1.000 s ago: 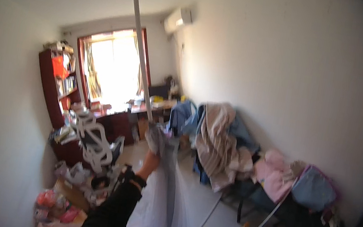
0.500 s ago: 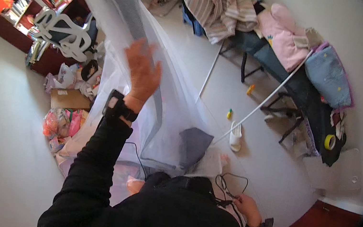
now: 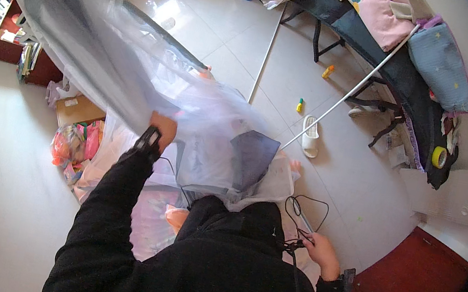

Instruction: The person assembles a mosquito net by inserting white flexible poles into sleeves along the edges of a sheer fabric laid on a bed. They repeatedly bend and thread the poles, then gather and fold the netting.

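A sheer white mosquito net (image 3: 116, 69) with grey borders billows from the upper left down to my lap. My left hand (image 3: 163, 128) is closed at a gathered fold of it, knuckles up, with the fingertips hidden by the fabric. A dark grey corner patch (image 3: 254, 156) of the net lies just beyond my knees. Low on the right, my right hand (image 3: 322, 253) grips a thin black cable (image 3: 307, 212), which loops above the fingers and also runs down beside my body.
A white pole (image 3: 348, 100) slants up to a dark folding bed (image 3: 377, 77) heaped with clothes and cushions. On the tiled floor are a white slipper (image 3: 310, 136) and a small yellow-green bottle (image 3: 300, 104). Plastic bags (image 3: 74, 146) and a cardboard box (image 3: 78, 110) line the left wall.
My left hand, spread and raised before, has come down and closed at the net. The netting has swung left and fanned out across the floor. My right hand still holds the cable.
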A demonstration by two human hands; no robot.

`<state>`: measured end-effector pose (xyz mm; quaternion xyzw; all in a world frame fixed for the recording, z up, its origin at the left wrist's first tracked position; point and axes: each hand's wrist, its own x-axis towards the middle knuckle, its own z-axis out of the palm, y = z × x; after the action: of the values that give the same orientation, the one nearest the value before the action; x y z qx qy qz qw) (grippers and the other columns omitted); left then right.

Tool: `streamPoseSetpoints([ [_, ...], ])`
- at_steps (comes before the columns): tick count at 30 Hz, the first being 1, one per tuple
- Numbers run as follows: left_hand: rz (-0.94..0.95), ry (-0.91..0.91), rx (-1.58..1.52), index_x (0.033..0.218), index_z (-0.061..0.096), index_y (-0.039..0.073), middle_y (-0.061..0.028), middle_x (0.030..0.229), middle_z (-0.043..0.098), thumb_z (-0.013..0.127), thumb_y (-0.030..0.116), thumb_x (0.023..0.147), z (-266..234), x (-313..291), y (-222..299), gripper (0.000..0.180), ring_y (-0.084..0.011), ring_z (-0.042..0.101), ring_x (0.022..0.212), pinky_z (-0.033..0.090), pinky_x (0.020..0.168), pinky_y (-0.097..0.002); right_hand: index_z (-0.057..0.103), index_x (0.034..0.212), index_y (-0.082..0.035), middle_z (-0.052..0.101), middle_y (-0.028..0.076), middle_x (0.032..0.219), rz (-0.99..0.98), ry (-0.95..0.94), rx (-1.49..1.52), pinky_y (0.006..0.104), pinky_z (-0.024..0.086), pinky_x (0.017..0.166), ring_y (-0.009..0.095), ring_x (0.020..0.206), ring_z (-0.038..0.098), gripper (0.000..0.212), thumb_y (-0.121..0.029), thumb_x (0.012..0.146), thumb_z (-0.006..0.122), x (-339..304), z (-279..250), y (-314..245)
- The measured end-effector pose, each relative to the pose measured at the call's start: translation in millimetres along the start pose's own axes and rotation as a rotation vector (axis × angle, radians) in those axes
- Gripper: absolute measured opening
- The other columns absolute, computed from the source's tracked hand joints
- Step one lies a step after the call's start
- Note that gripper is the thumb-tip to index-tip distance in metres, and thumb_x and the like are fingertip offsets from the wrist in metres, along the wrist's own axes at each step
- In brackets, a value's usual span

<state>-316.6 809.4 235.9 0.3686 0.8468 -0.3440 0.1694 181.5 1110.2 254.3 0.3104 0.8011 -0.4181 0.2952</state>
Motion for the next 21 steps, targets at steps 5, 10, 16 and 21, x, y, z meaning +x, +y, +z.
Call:
streamPoseSetpoints([
  [5, -0.087, -0.064, -0.006, 0.072, 0.070, 0.012, -0.0104, 0.072, 0.067, 0.055, 0.016, 0.074, 99, -125, -69, 0.016, -0.0258, 0.064, 0.071, 0.044, 0.077, -0.0399, 0.062, 0.100, -0.004, 0.064, 0.020, 0.090, 0.016, 0.037, 0.008, 0.0424, 0.048, 0.072, 0.037, 0.085, 0.061, 0.029, -0.027, 0.083, 0.062, 14, -18, -14],
  [10, -0.568, 0.017, 0.244, 0.071, 0.066, 0.011, -0.0060, 0.066, 0.063, 0.058, 0.022, 0.078, 170, -273, -249, 0.015, -0.0266, 0.063, 0.066, 0.047, 0.059, -0.0389, 0.061, 0.098, -0.004, 0.064, 0.020, 0.088, -0.033, 0.057, -0.083, 0.0439, 0.048, 0.071, 0.038, 0.083, 0.060, 0.028, -0.028, 0.084, 0.061, 32, -27, -26],
  [16, -0.829, -0.178, -0.156, 0.091, 0.063, 0.007, -0.0170, 0.090, 0.066, 0.066, 0.032, 0.076, 130, -291, -301, 0.029, -0.0344, 0.063, 0.085, 0.046, 0.079, -0.0503, 0.061, 0.100, -0.004, 0.064, 0.020, 0.091, -0.038, 0.034, -0.109, 0.0443, 0.047, 0.073, 0.039, 0.087, 0.059, 0.028, -0.028, 0.084, 0.060, 48, -24, -37],
  [21, -0.434, -0.096, -0.153, 0.102, 0.062, 0.011, -0.0114, 0.094, 0.067, 0.061, 0.032, 0.079, 112, -188, -179, 0.031, -0.0307, 0.062, 0.093, 0.025, 0.102, -0.0586, 0.061, 0.098, -0.003, 0.064, 0.018, 0.087, -0.073, 0.068, -0.096, 0.0411, 0.048, 0.071, 0.036, 0.084, 0.062, 0.028, -0.027, 0.083, 0.060, 48, -9, -38],
])
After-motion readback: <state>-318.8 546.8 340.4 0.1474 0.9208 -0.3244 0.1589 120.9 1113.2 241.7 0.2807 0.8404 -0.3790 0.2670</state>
